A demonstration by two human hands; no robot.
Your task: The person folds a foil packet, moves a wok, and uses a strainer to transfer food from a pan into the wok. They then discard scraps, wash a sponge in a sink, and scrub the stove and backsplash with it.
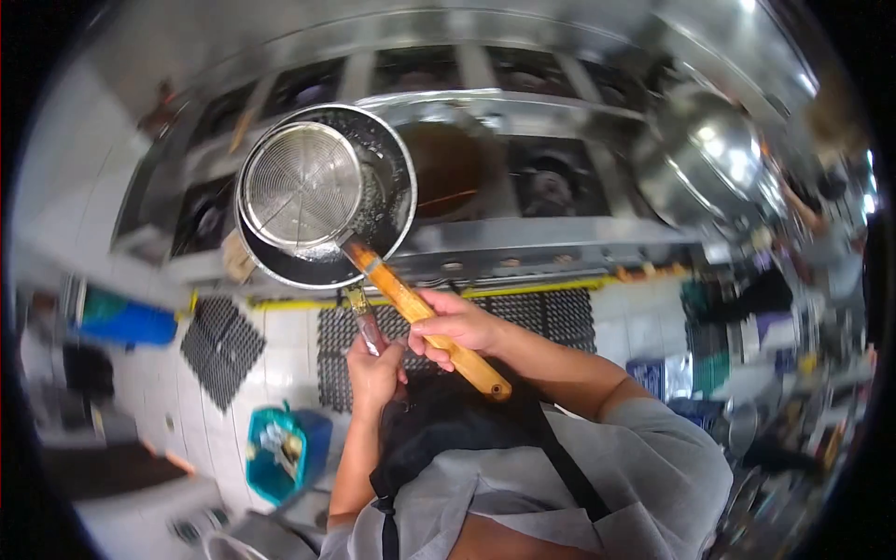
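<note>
1. The right hand is closed around the long, light-brown wooden handle of a round silver wire-mesh strainer, thumb lying along the wood and the handle's near end sticking out past the palm.
2. The left hand is wrapped around the reddish-brown handle of a deep, round black pan with a pale metal rim.
3. The strainer's mesh is over the left part of the pan (whether it touches the inside, I cannot tell). The pan's dark inner wall looks wet and speckled.
4. The pan is at the near left of a steel stove. Just right of it, on the stove, is a round vessel with brown contents, then a black burner grate, and farther right a large, shiny silver pot.
5. A teal plastic bin stands on the tiled floor, near left (holding pale scraps).
</note>
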